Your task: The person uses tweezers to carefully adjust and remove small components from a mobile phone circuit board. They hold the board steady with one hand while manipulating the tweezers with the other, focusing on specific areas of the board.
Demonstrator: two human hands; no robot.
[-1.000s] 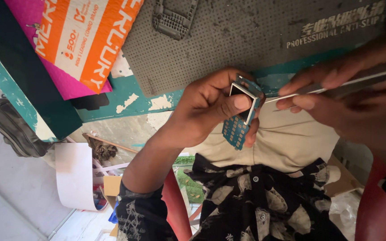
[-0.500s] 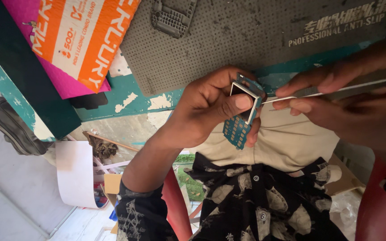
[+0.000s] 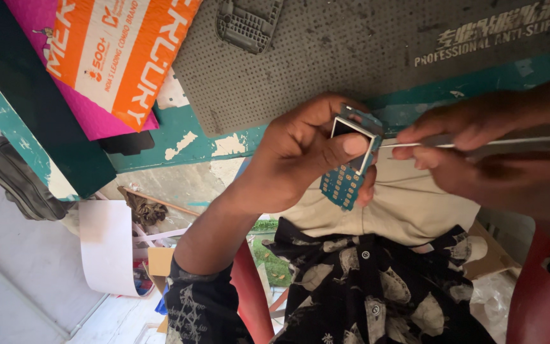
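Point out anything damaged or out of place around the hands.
The teal table edge is damaged: its paint has flaked off in pale patches. A loose grey keypad piece lies on the grey mat, while the left hand holds the bare blue circuit board.

A small blue circuit board (image 3: 345, 181) with a keypad grid of gold contacts and a metal-framed square screen at its upper end is held tilted in the air, above the lap. A thin metal tool (image 3: 472, 143) lies nearly level, its tip touching the right edge of the screen frame.
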